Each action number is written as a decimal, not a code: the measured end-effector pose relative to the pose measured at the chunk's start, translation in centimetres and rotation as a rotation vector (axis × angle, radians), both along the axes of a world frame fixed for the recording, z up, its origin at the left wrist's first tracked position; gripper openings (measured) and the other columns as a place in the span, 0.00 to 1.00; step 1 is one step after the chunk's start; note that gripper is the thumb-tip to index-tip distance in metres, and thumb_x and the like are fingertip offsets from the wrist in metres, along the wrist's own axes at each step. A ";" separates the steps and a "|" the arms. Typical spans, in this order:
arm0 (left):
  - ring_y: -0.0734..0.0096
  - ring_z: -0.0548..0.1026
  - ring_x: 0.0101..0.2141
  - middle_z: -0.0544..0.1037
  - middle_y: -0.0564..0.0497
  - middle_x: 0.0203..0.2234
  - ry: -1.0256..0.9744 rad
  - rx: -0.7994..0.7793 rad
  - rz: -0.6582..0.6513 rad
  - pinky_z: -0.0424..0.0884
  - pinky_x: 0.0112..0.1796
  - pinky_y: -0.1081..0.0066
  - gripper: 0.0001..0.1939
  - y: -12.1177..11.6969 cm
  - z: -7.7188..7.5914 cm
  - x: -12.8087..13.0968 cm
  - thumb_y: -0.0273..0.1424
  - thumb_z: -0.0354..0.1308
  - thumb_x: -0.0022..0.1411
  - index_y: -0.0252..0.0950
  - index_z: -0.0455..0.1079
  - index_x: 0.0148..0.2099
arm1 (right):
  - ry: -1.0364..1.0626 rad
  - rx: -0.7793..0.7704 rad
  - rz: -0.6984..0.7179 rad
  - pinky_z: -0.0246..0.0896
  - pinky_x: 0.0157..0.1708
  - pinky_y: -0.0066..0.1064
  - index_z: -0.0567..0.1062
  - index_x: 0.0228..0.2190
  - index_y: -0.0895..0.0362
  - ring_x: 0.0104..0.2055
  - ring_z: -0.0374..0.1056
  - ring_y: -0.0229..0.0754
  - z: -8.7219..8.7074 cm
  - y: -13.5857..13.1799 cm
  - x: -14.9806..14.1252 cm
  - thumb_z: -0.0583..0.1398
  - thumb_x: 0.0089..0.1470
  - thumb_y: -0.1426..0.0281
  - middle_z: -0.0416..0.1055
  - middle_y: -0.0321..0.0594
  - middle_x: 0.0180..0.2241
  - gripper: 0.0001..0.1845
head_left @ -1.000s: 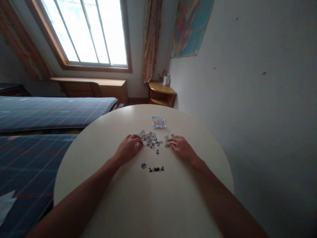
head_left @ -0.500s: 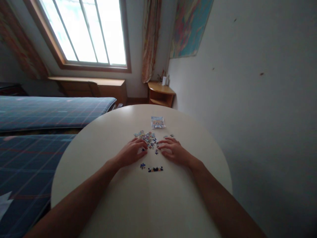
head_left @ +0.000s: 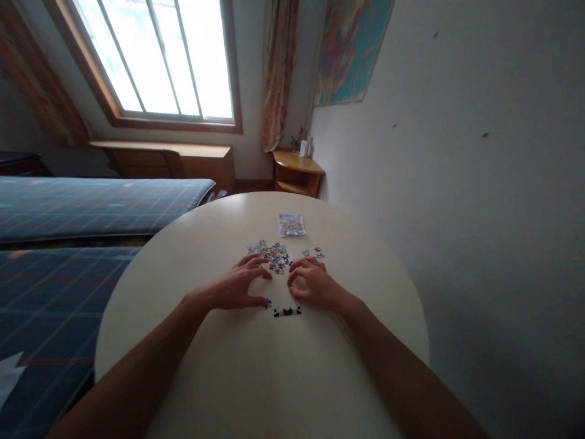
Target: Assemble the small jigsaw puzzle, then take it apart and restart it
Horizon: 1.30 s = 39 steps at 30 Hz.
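Note:
My left hand [head_left: 242, 284] has its fingers spread over the table, the thumb tip touching a loose blue puzzle piece [head_left: 268, 303]. Its fingertips lie beside the pile of puzzle pieces [head_left: 273, 253]. Curled in a pinch, my right hand [head_left: 314, 284] is to the right of that pile, its thumb and index fingertips close together. Whatever is between them is hidden. Nearer to me, a short joined strip of dark and tan puzzle pieces [head_left: 287, 312] lies flat between the two hands.
Several loose puzzle pieces [head_left: 319, 251] lie beyond my right hand. A small picture sheet [head_left: 291, 225] is farther back on the round white table [head_left: 237, 378]. A plaid-covered bed [head_left: 68, 286] stands to the left, and a white wall [head_left: 457, 213] rises at the right.
My left hand has opened wider, its thumb coming down toward me onto the blue piece. My right fingers have curled in, and the loose piece in front of them no longer shows.

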<state>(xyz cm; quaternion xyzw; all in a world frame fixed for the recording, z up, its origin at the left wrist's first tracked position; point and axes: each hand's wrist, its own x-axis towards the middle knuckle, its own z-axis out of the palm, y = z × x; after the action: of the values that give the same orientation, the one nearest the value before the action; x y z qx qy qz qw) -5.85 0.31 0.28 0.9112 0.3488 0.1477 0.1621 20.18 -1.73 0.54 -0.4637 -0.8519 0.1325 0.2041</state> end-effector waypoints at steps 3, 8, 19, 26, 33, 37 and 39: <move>0.48 0.49 0.65 0.60 0.46 0.64 0.006 0.000 0.017 0.53 0.62 0.49 0.27 0.2 -0.2 0.0 0.48 0.67 0.53 0.45 0.70 0.53 | -0.011 0.020 0.005 0.48 0.57 0.44 0.79 0.31 0.51 0.55 0.61 0.49 0.2 -0.4 -0.1 0.65 0.49 0.70 0.74 0.40 0.44 0.04; 0.50 0.49 0.66 0.61 0.46 0.63 0.010 -0.011 0.026 0.53 0.62 0.49 0.24 0.4 -0.1 -0.3 0.47 0.64 0.56 0.45 0.70 0.53 | -0.054 0.005 -0.057 0.49 0.55 0.47 0.78 0.36 0.53 0.55 0.60 0.52 0.6 -0.6 0.1 0.67 0.49 0.61 0.73 0.43 0.47 0.12; 0.50 0.48 0.66 0.60 0.47 0.64 -0.011 0.007 0.030 0.52 0.62 0.49 0.26 0.6 -0.7 -0.1 0.45 0.64 0.58 0.46 0.67 0.57 | -0.039 -0.026 -0.050 0.49 0.54 0.47 0.80 0.38 0.48 0.54 0.61 0.51 0.3 -0.5 0.5 0.66 0.52 0.61 0.72 0.43 0.47 0.11; 0.47 0.46 0.67 0.57 0.47 0.66 0.030 0.000 0.060 0.50 0.62 0.48 0.30 0.6 -0.9 -0.1 0.45 0.64 0.57 0.46 0.64 0.60 | -0.066 -0.135 -0.054 0.49 0.54 0.49 0.80 0.35 0.52 0.56 0.60 0.53 0.8 -0.5 0.0 0.65 0.54 0.64 0.72 0.44 0.48 0.06; 0.47 0.45 0.67 0.54 0.47 0.67 0.035 -0.001 0.058 0.51 0.63 0.49 0.36 0.6 -1.3 -0.3 0.48 0.62 0.58 0.46 0.58 0.64 | -0.096 -0.136 -0.069 0.49 0.52 0.47 0.79 0.34 0.53 0.55 0.61 0.54 0.8 -0.5 0.3 0.65 0.53 0.62 0.73 0.44 0.47 0.09; 0.46 0.43 0.67 0.52 0.46 0.68 0.042 -0.009 0.068 0.51 0.63 0.48 0.37 0.7 -1.6 -0.3 0.48 0.63 0.57 0.46 0.57 0.65 | -0.101 -0.118 -0.095 0.50 0.52 0.47 0.79 0.33 0.53 0.55 0.61 0.54 0.9 -0.6 0.4 0.66 0.51 0.60 0.73 0.45 0.46 0.10; 0.45 0.43 0.67 0.50 0.46 0.69 0.045 -0.015 0.075 0.51 0.62 0.48 0.37 0.7 -1.7 -0.3 0.48 0.63 0.57 0.46 0.57 0.66 | -0.102 -0.115 -0.078 0.50 0.52 0.48 0.80 0.33 0.52 0.55 0.61 0.54 1.0 -0.7 0.3 0.65 0.52 0.60 0.73 0.45 0.46 0.09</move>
<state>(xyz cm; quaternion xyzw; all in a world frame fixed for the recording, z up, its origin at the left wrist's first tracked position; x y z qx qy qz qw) -6.17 1.02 -1.38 0.8993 0.3875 0.1303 0.1554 20.52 -2.39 1.51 -0.5136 -0.8335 0.1495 0.1386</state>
